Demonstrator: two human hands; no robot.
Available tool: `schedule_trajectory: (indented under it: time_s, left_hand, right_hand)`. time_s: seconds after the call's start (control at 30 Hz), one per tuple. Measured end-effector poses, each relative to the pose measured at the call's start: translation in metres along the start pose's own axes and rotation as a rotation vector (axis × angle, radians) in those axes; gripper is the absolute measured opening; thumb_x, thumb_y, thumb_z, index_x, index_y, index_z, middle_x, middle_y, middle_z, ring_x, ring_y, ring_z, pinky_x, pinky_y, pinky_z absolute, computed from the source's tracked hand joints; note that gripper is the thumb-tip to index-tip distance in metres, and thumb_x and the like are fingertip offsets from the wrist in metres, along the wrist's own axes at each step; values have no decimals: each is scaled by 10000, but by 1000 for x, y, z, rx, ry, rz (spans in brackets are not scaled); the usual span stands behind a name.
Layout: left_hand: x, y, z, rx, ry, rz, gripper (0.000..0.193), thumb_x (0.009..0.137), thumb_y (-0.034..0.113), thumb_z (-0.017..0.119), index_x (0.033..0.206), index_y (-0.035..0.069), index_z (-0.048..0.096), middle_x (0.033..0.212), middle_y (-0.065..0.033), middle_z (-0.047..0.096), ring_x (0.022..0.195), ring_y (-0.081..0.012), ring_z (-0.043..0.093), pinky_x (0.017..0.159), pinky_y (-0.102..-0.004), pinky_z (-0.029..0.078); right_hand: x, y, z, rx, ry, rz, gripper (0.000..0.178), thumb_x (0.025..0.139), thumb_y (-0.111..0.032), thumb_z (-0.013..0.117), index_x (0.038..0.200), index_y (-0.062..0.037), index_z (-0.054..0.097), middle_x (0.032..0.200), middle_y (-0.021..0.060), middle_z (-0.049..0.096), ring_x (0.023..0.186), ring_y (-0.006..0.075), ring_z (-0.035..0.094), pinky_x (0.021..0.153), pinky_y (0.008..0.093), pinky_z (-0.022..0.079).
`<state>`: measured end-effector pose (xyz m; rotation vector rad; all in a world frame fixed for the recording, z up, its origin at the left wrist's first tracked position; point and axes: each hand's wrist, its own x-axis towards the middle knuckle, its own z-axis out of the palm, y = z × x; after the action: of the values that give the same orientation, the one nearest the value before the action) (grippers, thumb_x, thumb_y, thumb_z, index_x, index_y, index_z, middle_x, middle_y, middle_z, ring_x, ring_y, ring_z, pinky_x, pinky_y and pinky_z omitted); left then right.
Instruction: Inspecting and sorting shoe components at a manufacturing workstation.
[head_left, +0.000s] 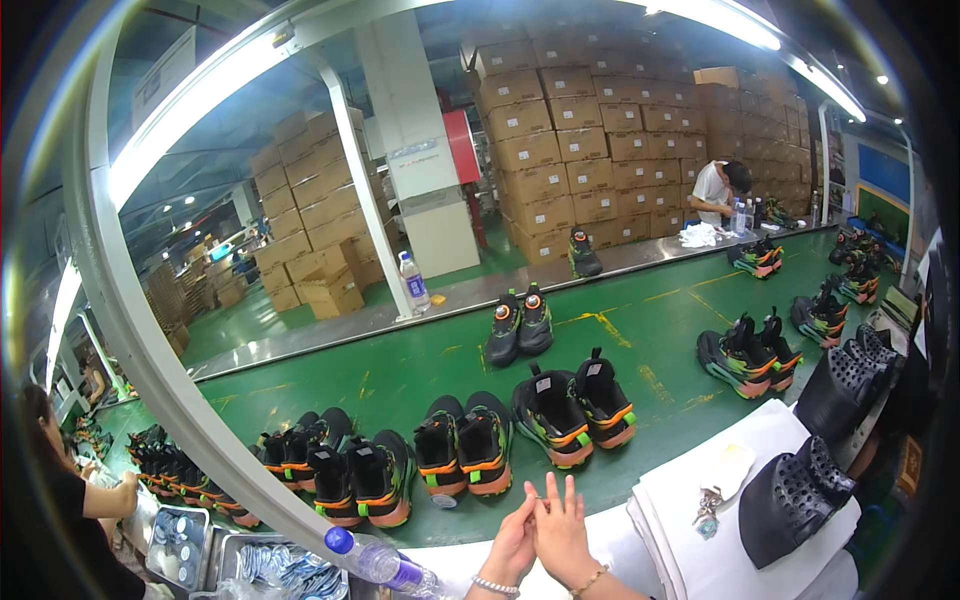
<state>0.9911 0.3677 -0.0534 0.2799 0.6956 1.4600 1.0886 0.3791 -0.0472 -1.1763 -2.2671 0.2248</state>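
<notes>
My left hand (511,542) and my right hand (563,535) meet at the lower middle, over the white near edge of the bench. The right hand's fingers are stretched and spread. The left hand, seen from its side, reaches upward with its fingers against the right hand's thumb side, partly overlapped by it. Neither shows an object. Just beyond my fingertips stands a pair of black sneakers (573,412) with orange and green trim. To its left are another such pair (464,443) and a further pair (362,477); a round pale disc (443,501) lies against one heel.
A water bottle (382,562) lies left of my hands, beside a metal tray (262,567) of packets. At right, black perforated clogs (797,500) and keys (709,505) rest on white sheets (655,510). More sneakers (519,325) stand on the green bench (640,350). A person (715,190) works across it.
</notes>
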Motion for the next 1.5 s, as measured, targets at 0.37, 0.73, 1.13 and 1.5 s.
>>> schedule_trajectory:
  time_s: [0.37, 0.73, 1.13, 1.5]
  left_hand:
    - [12, 26, -15, 61, 18, 331, 184, 929, 219, 541, 911, 49, 605, 928, -57, 628, 863, -161, 583, 825, -339, 460]
    - [0, -7, 30, 1248, 105, 918, 304, 756, 66, 660, 1058, 32, 657, 1107, -107, 503, 965, -218, 559, 825, -326, 459]
    - [1, -15, 46, 1205, 103, 1003, 387, 753, 14, 639, 1133, 84, 609, 1259, -121, 439, 1121, -260, 499, 849, -333, 468]
    - [4, -20, 44, 1424, -133, 825, 513, 737, -10, 582, 1244, 48, 530, 1417, -152, 330, 1252, -322, 409, 938, -355, 442]
  right_hand:
    - [19, -5, -18, 588, 76, 103, 341, 900, -163, 492, 1210, -21, 482, 1147, 213, 549, 1112, 359, 504, 920, 414, 421]
    - [20, 42, -17, 1755, -223, 638, 315, 949, -327, 501, 1019, -38, 605, 882, 30, 630, 856, 112, 610, 759, 258, 496]
    - [24, 55, -24, 1911, -69, 558, 206, 911, -231, 580, 968, -34, 599, 818, 44, 627, 757, 125, 614, 706, 258, 510]
    - [22, 67, -20, 1674, -292, 478, 143, 860, -172, 649, 886, -41, 600, 783, -2, 597, 711, 66, 554, 647, 210, 455]
